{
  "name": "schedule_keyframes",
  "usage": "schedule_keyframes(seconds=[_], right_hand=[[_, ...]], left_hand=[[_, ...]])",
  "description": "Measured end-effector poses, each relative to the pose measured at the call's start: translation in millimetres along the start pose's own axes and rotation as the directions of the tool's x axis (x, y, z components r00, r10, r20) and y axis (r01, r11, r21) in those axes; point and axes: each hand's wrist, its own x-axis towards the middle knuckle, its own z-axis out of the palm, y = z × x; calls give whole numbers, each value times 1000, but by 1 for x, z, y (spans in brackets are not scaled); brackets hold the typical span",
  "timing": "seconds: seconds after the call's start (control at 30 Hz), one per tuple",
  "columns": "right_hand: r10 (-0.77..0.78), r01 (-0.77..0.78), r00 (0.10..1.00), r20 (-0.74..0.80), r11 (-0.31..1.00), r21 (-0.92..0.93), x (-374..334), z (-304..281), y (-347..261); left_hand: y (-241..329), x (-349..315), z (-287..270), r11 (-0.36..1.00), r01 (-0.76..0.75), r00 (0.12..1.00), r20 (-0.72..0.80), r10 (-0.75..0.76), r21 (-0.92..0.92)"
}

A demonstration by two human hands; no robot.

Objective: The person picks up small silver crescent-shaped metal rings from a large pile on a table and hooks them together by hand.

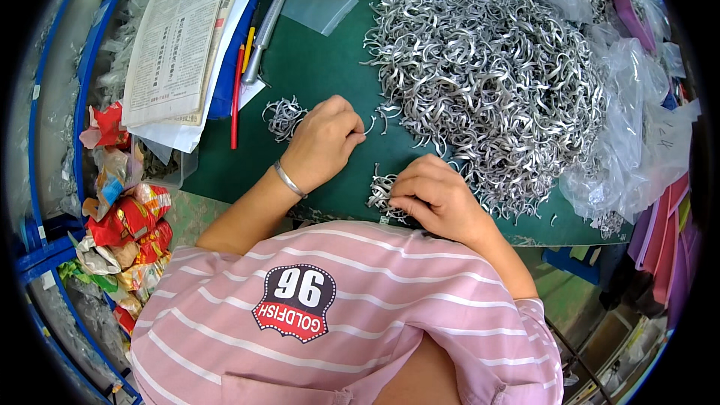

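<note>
My left hand, with a metal band on its wrist, is closed in a pinch. A thin curved silver metal piece sticks out at its fingertips. Just left of that hand lies a small heap of similar pieces. My right hand is curled, thumb against fingers, over another small cluster of pieces near the table's front edge. What its fingertips hold, if anything, is hidden. Beyond my right hand spreads a large mound of curved silver metal pieces on the green table top.
A printed paper stack lies at the far left, beside a red pencil and a long grey metal tool. A small clear bag lies behind. Clear plastic bags line the right edge. Crumpled wrappers sit left of the table.
</note>
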Motion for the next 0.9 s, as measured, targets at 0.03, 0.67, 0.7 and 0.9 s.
schedule_keyframes(seconds=[0.03,0.67,0.7,0.9], right_hand=[[1,-2,999,-38,999,-34,0,0,1],[50,-63,943,-328,998,-29,10,3,2],[42,-63,944,-326,997,-53,10,3,2],[457,-200,853,-254,734,649,6,12,2]], left_hand=[[-1,-1,1,999,-24,1000,9,24,31],[31,-6,-5,386,384,921,320,-222,-839],[32,-6,-5,468,325,945,260,-198,-822],[37,-2,-9,853,-17,1000,7,24,-521]])
